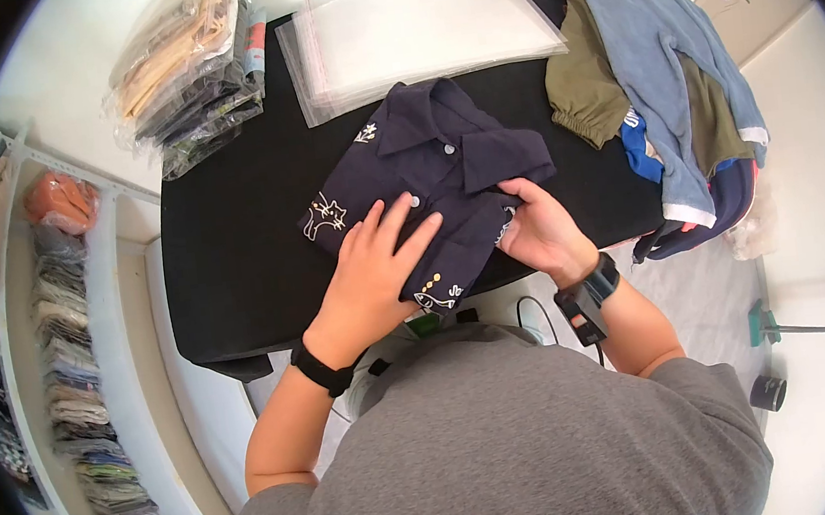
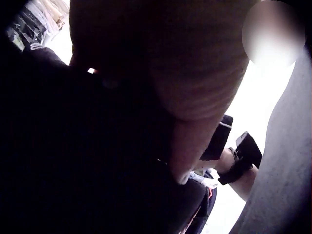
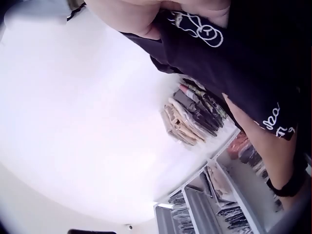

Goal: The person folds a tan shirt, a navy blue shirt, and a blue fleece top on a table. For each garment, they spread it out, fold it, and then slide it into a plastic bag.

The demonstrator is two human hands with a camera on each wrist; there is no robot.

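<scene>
A dark navy button-up shirt (image 1: 444, 174), folded to a compact shape with its collar toward the far side, is over the black table. White line embroidery, including a cat, decorates it. My left hand (image 1: 359, 273) rests on the shirt's front with fingers spread and fairly straight; its thumb is hidden in the head view. At the right edge, my right hand (image 1: 545, 228) grips the shirt, thumb along the side below the collar and the other fingers partly hidden by cloth. The left wrist view is mostly dark. White lettering on the shirt (image 3: 214, 63) shows in the right wrist view.
Flat clear plastic bags (image 1: 419, 36) lie at the table's back. Bagged folded garments (image 1: 187, 75) are stacked back left. Loose clothes (image 1: 659, 71) hang over the right edge of the black table (image 1: 224, 277). A shelf (image 1: 127, 318) of packed garments stands left.
</scene>
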